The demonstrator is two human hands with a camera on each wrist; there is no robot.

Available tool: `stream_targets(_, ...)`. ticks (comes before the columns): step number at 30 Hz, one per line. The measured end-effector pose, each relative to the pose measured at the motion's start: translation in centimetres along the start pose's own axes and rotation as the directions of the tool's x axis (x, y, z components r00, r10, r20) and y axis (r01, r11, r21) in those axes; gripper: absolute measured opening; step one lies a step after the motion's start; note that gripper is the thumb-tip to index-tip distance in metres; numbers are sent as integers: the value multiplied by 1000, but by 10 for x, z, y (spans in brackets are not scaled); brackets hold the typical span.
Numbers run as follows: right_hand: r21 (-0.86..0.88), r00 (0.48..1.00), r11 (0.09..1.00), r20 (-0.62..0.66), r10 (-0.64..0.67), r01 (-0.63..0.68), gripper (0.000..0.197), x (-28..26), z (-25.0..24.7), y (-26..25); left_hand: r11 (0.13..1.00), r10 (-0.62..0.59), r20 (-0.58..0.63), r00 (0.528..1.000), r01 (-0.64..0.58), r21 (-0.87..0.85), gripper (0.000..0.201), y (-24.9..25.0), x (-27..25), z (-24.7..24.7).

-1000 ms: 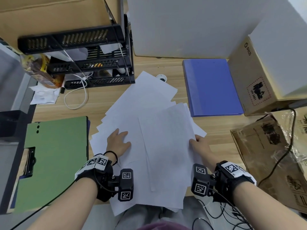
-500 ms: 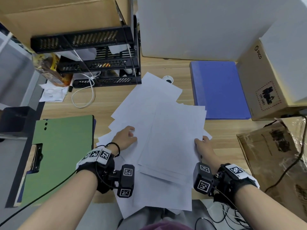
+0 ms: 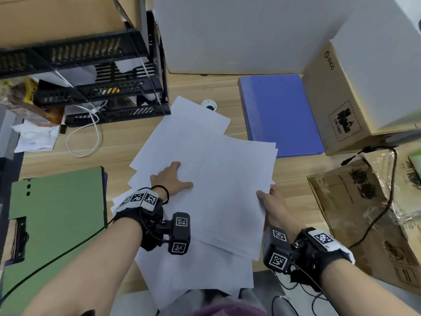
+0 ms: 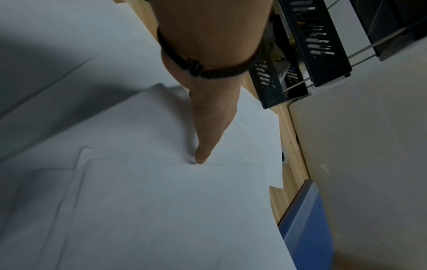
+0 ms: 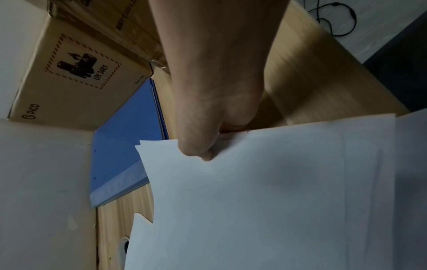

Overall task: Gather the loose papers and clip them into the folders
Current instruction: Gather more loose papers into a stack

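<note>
My left hand (image 3: 169, 180) lies flat on the loose papers (image 3: 205, 179), fingers straight and spread, pressing the sheets down near their left side; from the left wrist view only one outstretched finger (image 4: 203, 153) shows, its tip on a sheet edge, the rest of the hand hidden behind it. My right hand (image 3: 272, 205) pinches the right edge of the upper sheets, thumb on top; the right wrist view shows the thumb (image 5: 198, 146) curled over the edge, and the fingers underneath are hidden by the paper. The papers lie fanned and askew between my two hands in the middle of the wooden desk (image 3: 114, 151), with the nearest sheets hanging over the desk's front edge toward my lap. The green folder (image 3: 57, 224) sits just left of the pile, partly cut off by the frame, its black clip (image 3: 19, 240) at the near left. The blue folder (image 3: 280, 115) lies closed beyond my right hand, the far right corner of the pile just reaching it. Past that stands a cardboard box (image 3: 337, 106) marked PICO. At the far left, black stacked trays (image 3: 102, 87) hold bits I can't make out, and a white cable (image 3: 86, 133) loops in front.
</note>
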State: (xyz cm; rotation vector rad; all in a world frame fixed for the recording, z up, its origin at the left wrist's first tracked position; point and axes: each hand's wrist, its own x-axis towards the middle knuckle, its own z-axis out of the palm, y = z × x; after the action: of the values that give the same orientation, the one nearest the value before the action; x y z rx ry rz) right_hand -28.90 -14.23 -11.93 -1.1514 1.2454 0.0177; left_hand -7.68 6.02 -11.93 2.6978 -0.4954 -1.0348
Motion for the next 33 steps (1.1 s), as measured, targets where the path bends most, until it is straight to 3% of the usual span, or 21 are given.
stream_targets(3, -13, 999, 1000, 51, 4, -4, 18, -4, 5, -11, 987, 47, 109, 993, -30, -157, 72, 3, -3, 5)
stream_targets(5, -15, 998, 1000, 68, -14, 15, 17, -3, 11, -16, 961, 87, 93, 992, -59, -270, 55, 1, -8, 4)
stream_targets(7, -18, 999, 999, 19, -42, 42, 17, 2, 14, -18, 902, 25, 23, 999, -12, -432, 48, -6, -12, 1)
stream_targets(10, -25, 998, 999, -51, -41, 39, 16, 13, 16, -19, 796, -162, -105, 981, 67, -601, 51, -24, -15, -7)
stream_targets(12, -23, 998, 1000, -53, -16, 14, 19, 18, 19, -20, 745, -241, -96, 966, 120, -656, 50, -37, -18, -11)
stream_targets(16, -110, 999, 994, 41, 33, -28, 17, 19, 32, -23, 804, -115, 60, 992, 128, -581, 46, -51, -19, -7)
stream_targets(19, -215, 998, 976, 64, -18, 32, 23, 22, 35, -22, 916, -107, -122, 987, 50, -398, 51, -43, -14, -8)
stream_targets(21, -268, 998, 961, 31, -56, 62, 26, 24, 30, -23, 960, -88, -167, 982, 39, -277, 64, -35, -11, -13)
stream_targets(25, -283, 998, 958, 55, -38, 52, 23, 29, 23, -26, 961, -110, -113, 988, 76, -266, 75, -24, -4, -17)
stream_targets(29, -222, 994, 975, 103, 38, -14, 32, 32, 29, -23, 971, -105, -93, 990, 82, -225, 82, -10, -5, -13)
stream_targets(33, -207, 992, 977, 110, 68, -44, 36, 33, 38, -23, 935, -115, -19, 993, 102, -340, 79, -7, -2, -6)
